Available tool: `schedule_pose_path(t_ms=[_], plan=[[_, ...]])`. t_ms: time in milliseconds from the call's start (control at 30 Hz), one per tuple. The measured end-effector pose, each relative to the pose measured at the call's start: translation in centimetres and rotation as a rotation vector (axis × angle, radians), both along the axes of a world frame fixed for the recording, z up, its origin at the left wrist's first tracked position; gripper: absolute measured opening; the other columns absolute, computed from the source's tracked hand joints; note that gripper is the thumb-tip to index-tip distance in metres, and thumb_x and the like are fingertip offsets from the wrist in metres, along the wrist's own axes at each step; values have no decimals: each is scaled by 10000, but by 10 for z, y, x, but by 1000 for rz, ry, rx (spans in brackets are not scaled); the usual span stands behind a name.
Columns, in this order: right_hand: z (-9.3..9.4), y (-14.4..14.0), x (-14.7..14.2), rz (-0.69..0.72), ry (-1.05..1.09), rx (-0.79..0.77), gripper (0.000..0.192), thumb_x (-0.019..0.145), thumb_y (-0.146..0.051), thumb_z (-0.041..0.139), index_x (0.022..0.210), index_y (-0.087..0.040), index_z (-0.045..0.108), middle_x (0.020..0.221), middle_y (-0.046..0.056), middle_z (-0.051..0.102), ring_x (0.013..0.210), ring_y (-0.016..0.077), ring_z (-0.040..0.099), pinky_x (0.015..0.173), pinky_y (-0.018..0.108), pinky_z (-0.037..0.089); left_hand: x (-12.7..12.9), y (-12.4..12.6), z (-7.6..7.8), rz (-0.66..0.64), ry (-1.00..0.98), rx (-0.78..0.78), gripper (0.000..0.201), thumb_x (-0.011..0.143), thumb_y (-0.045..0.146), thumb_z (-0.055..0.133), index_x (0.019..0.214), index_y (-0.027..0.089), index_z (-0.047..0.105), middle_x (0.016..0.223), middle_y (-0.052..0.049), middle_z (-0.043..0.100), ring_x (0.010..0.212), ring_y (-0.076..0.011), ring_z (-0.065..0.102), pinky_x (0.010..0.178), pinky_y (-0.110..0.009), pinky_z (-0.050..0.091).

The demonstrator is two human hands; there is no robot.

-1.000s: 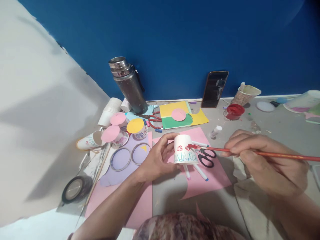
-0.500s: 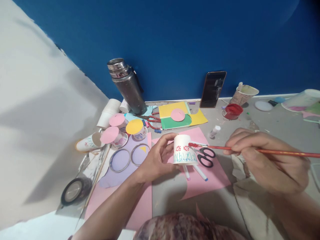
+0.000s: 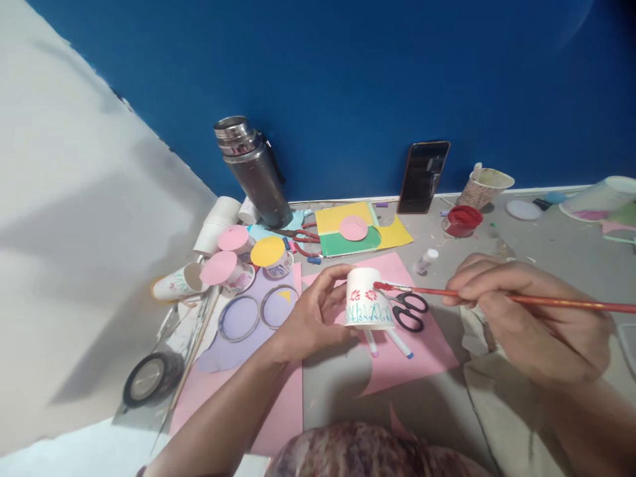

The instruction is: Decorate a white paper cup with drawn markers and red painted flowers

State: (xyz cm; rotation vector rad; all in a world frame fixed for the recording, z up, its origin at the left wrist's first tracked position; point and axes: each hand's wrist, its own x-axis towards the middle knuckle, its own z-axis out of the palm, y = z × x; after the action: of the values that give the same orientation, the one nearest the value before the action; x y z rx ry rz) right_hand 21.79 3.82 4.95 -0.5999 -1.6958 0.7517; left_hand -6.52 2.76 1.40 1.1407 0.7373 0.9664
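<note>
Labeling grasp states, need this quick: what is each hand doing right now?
Left hand: closed around the upside-down paper cup.
Right hand: closed on the paintbrush, its red tip at the cup's side.

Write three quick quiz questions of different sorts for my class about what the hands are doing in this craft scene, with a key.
1. True or false: the left hand grips an upside-down paper cup.
2. What does the right hand hold? A) paintbrush B) black scissors C) glue bottle
3. Fill in: the brush tip carries ___ paint.

Key
1. True; the cup's wide rim faces down.
2. A; the paintbrush points at the cup's side, while the black scissors lie on the pink paper.
3. Red, like the flowers on the cup.
</note>
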Motion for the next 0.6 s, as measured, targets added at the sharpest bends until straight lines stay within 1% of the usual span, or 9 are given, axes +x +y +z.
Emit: schedule_pose_path(t_ms=[200, 333, 467, 600], plan=[[0, 0, 1, 21, -23, 9, 226, 984, -66, 584, 1036, -202, 757, 850, 54, 740, 813, 232, 694, 731, 433, 507, 1, 0, -2, -3, -4, -4, 793, 664, 150, 982, 1346, 314, 612, 1441, -91, 653, 1431, -357, 594, 1129, -470, 508], [1, 0, 1, 36, -15, -5, 218, 993, -77, 577, 1038, -196, 753, 859, 58, 737, 812, 228, 689, 707, 424, 502, 1, 0, -2, 1, 15, -18, 808, 655, 144, 984, 1350, 305, 605, 1467, -103, 622, 1437, -361, 586, 1148, -483, 496], [1, 0, 1, 46, -27, -11, 225, 989, -60, 574, 1039, -189, 752, 879, 60, 738, 835, 228, 692, 741, 433, 512, 1, -1, -2, -2, 32, -24, 820, 649, 123, 977, 1351, 312, 598, 1466, -96, 620, 1440, -351, 585, 1169, -484, 484], [1, 1, -1, 45, -29, -8, 222, 984, -56, 578, 1031, -189, 749, 879, 56, 739, 835, 227, 694, 740, 428, 514, 1, -2, -1, -11, 38, -28, 807, 658, 107, 957, 1353, 308, 600, 1474, -95, 622, 1441, -350, 592, 1204, -500, 463]])
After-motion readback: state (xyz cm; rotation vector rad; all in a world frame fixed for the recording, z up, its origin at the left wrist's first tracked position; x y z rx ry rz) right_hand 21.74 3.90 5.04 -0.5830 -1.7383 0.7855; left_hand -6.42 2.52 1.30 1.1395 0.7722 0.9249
